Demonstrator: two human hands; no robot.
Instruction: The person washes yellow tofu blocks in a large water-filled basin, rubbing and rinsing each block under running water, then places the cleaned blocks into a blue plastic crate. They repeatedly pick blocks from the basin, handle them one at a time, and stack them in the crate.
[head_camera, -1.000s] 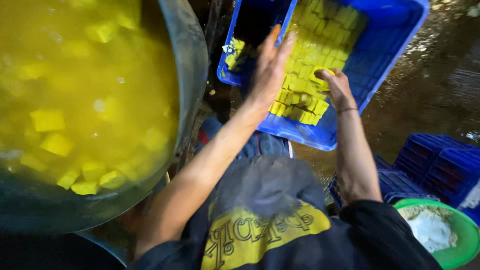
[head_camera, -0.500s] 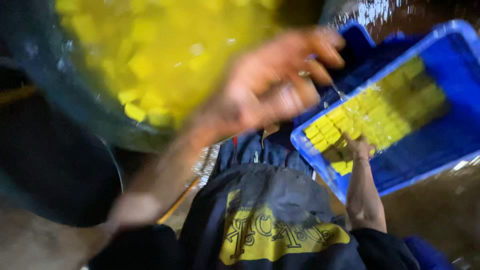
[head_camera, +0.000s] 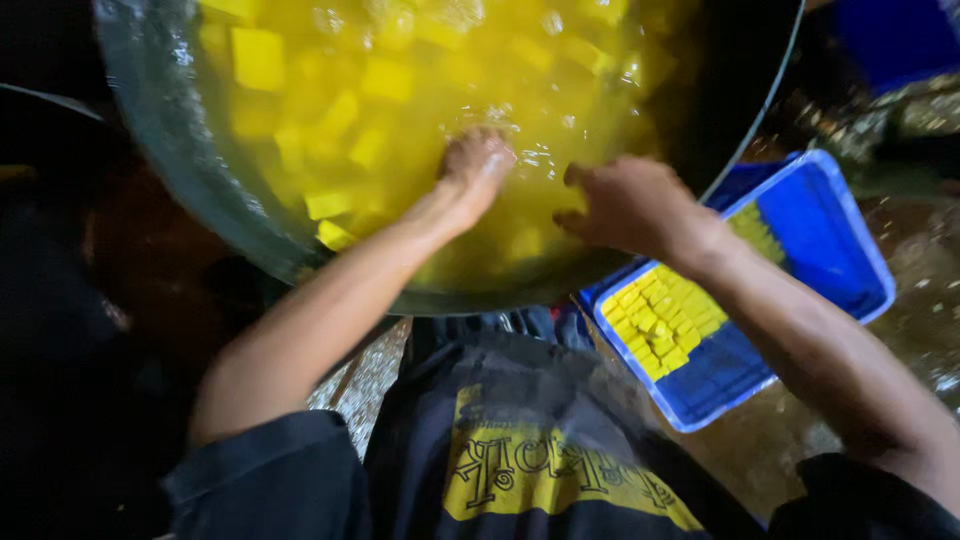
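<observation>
A large metal basin (head_camera: 170, 160) holds cloudy yellow liquid with several yellow cubes (head_camera: 258, 58) floating in it. My left hand (head_camera: 475, 165) is plunged into the liquid near the basin's middle, its fingers under the surface and hidden. My right hand (head_camera: 625, 205) hovers just over the liquid at the basin's near right side, fingers curled, with nothing seen in it. A blue plastic crate (head_camera: 830, 220) on the right holds rows of yellow cubes (head_camera: 665, 315) packed along its near side.
The wet, dark floor (head_camera: 900, 330) surrounds the crate. Another blue crate (head_camera: 895, 35) shows at the top right corner. My dark apron with a yellow print (head_camera: 530, 470) fills the bottom of the view. The left side is dark.
Both hands have left the blue crate and come over the basin. The left hand has gone into the yellow liquid. The view has swung so the basin fills the top.
</observation>
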